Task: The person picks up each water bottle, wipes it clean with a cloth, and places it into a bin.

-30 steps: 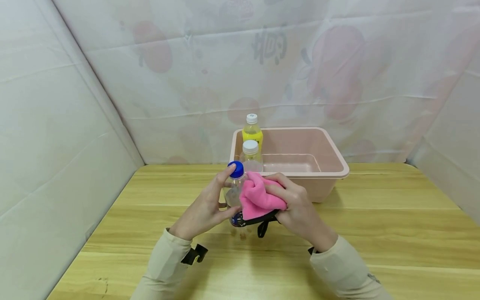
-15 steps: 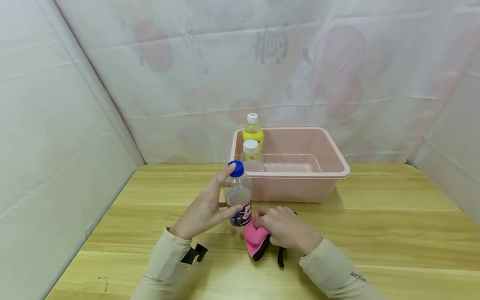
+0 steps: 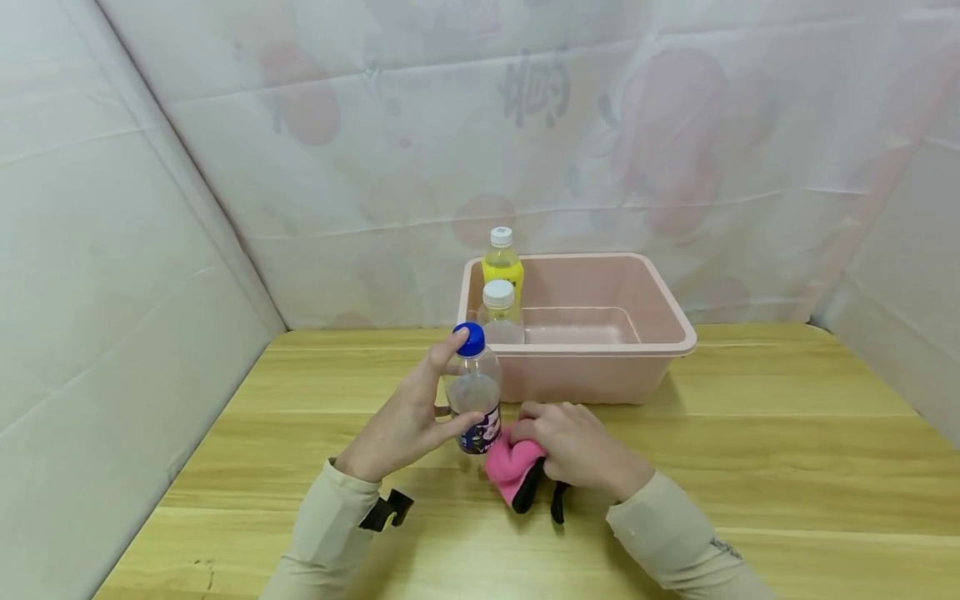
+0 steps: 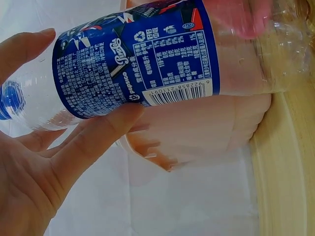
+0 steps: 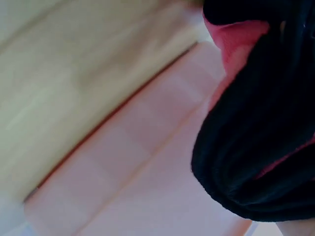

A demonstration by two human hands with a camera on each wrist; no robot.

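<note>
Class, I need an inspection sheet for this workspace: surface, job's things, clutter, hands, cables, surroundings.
Surface: wood-grain table; dark marks near its front left.
Job's things: blue-capped bottle, whether its base touches the table unclear; bunched pink-and-black cloth.
Clutter: pink tub holding a yellow-labelled bottle and a clear bottle, both white-capped.
Hands: left hand grips the blue-capped bottle; right hand holds the cloth.
Cables: nothing seen.
Surroundings: pale printed sheeting behind the table.

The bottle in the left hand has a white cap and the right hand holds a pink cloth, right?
Not quite: in the head view, the cap on the bottle in the left hand is blue. The right hand does hold a pink cloth.
</note>
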